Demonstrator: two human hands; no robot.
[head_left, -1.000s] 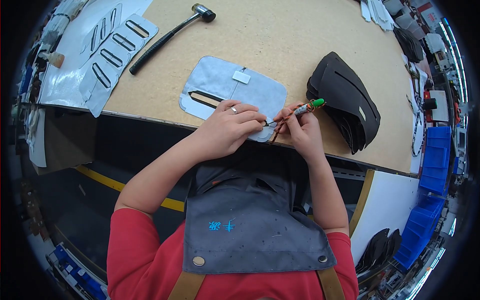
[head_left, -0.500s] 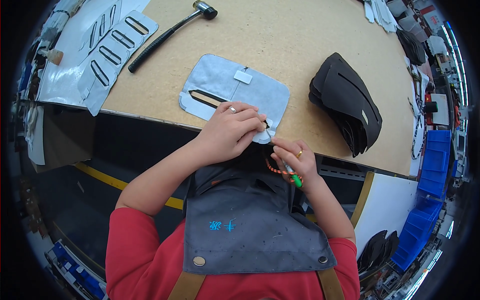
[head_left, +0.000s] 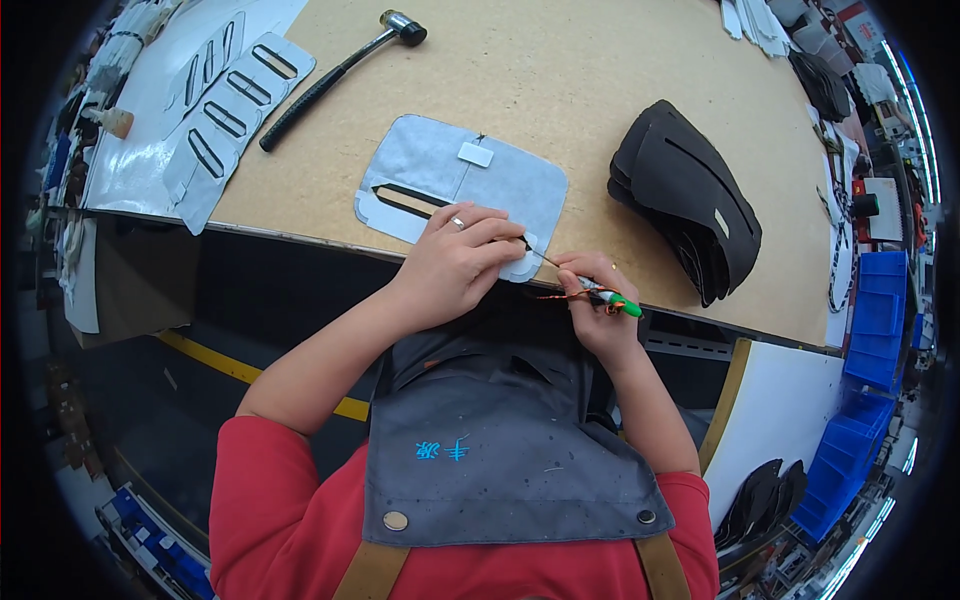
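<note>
A light grey-blue panel [head_left: 522,190] with rounded corners lies at the table's front edge. It has a black-edged slot on its left side and a small white patch [head_left: 475,154] near its middle. Bent over the panel's near edge, the fingers of my left hand [head_left: 458,262] are closed on it and cover part of it. My right hand [head_left: 600,318] grips a thin pointed hand tool [head_left: 627,307], awl-like, with a green handle end and an orange-and-black cord. Its slim metal shaft points left to a small dark opening beside my left fingertips; the contact there is too small to make out.
A black-handled hammer [head_left: 325,88] lies on the table [head_left: 520,60] at the far left, beside slotted grey panels [head_left: 222,125]. On the right sits a stack of dark brown panels [head_left: 690,190]. Blue bins [head_left: 875,320] stand beyond the table's right end.
My right hand has moved slightly right and up, and the tool now lies flatter, its green end farther right. My left hand stays on the panel. The whole view has shifted slightly.
</note>
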